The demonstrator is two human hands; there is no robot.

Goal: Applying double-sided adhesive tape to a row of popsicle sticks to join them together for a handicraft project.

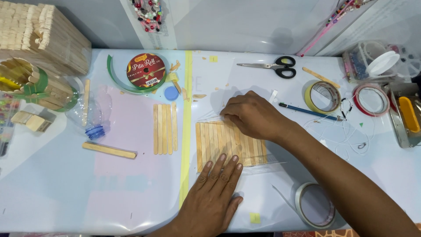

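The right hand covers the upper middle of the row of craft sticks, so the stick ends under its fingers cannot be seen. The left hand hides the row's lower edge beneath its fingers, and its wrist is cut off by the bottom edge. Clear tape over the sticks is too faint to trace. Far left of the fingers, the stick-built box runs out of the top and left edges. Far right, the metal tin is cut by the right edge. The hanging beads above are cropped at the top.
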